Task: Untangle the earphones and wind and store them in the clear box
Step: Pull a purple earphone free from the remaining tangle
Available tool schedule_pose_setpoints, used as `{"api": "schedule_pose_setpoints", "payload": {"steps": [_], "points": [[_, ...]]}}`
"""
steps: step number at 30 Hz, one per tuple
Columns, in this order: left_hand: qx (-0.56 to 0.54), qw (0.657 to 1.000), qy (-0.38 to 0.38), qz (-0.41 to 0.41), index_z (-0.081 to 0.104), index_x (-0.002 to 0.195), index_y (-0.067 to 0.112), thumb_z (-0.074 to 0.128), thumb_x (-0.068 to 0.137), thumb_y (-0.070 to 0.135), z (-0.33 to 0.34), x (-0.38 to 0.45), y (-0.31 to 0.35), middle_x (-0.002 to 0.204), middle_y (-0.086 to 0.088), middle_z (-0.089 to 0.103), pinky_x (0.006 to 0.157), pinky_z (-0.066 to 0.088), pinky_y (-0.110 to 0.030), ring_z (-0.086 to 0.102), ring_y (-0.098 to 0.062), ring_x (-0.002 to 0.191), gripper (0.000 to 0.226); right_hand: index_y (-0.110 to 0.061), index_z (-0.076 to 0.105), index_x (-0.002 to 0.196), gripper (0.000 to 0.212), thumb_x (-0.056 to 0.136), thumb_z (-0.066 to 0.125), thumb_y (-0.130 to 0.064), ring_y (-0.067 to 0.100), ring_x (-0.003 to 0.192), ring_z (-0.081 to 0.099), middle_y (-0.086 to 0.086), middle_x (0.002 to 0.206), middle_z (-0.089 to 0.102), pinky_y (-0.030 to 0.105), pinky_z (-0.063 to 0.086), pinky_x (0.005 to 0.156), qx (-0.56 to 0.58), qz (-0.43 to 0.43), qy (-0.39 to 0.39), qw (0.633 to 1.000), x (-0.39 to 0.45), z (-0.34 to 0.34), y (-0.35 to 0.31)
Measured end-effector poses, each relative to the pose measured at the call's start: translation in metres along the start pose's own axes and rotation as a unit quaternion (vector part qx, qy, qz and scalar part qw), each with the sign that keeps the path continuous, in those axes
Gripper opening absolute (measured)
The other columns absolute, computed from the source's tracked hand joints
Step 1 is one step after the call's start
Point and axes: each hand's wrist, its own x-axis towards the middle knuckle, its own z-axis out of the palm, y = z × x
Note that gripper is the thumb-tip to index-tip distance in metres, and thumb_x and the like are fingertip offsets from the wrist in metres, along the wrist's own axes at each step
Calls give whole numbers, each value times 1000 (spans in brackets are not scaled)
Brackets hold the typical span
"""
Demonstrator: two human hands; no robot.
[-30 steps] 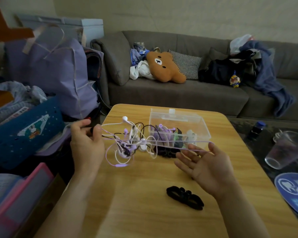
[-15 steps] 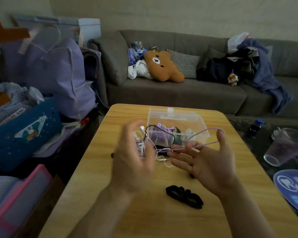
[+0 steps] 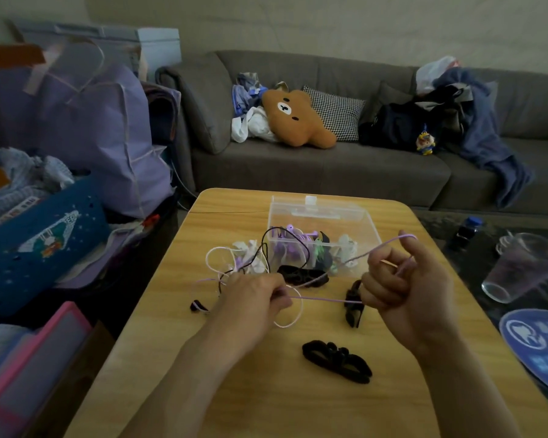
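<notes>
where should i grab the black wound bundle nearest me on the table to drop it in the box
Pinch the black wound bundle across its narrow middle from above. It lies flat and long on the wooden table, apart from the other cords, so nothing should snag. The right hand is nearer but holds the lilac cord, as does the left hand. The clear box is open-topped.

Both hands have closed: left hand (image 3: pixel 255 294) and right hand (image 3: pixel 402 279) now stretch the purple cord (image 3: pixel 323 299) between them.

The earphones' cable (image 3: pixel 323 299) is pale lilac against the yellow wood-grain surface (image 3: pixel 266 406). The bear cushion (image 3: pixel 295 118) is brown; the pillow (image 3: pixel 336 112) has a black-and-white check.
</notes>
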Motion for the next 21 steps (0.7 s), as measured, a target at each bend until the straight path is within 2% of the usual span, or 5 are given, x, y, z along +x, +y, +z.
{"api": "schedule_pose_setpoints", "payload": {"steps": [3, 8, 14, 17, 21], "points": [[-4, 999, 36, 1, 75, 85, 24, 76, 86, 28, -5, 2, -10, 80, 8, 74, 88, 48, -42, 66, -17, 81, 4, -7, 64, 70, 45, 96, 46, -39, 14, 48, 7, -6, 45, 17, 29, 9, 49, 7, 2, 46, 999, -2, -7, -6], [34, 997, 66, -10, 74, 87, 34, 76, 85, 28, -11, 3, -23, 76, 22, 65, 85, 48, -41, 61, -18, 86, 7, -9, 62, 73, 40, 98, 44, -34, 8, 37, 16, -9, 42, 20, 22, 14, 40, 31, -25, 108, 993, -2, -16, -14], [34, 996, 86, 4, 74, 88, 27, 73, 89, 23, -10, 0, -18, 78, 17, 67, 88, 43, -35, 63, -11, 79, 4, -10, 68, 88, 30, 100, 44, -22, 11, 49, 32, -10, 50, 39, 26, 29, 50, -240, -115, 165, 950, -3, -16, -10], [3, 996, 84, 12, 73, 90, 29, 72, 89, 22, -11, -1, -12, 74, 21, 63, 85, 50, -42, 64, -10, 76, 8, -16, 68, 110, 19, 95, 57, -14, 8, 71, 50, -5, 88, 63, 23, 37, 59, -466, -86, 141, 869, 0, -10, -6], [-1, 996, 86, 33, 74, 90, 30, 72, 90, 19, -11, -3, -11, 69, 19, 63, 85, 50, -43, 62, -2, 69, 11, -31, 47, 141, 63, 85, 66, -10, -3, 83, 45, 0, 140, 40, 11, 40, 57, -577, -93, 126, 802, -6, 6, 9]]}}
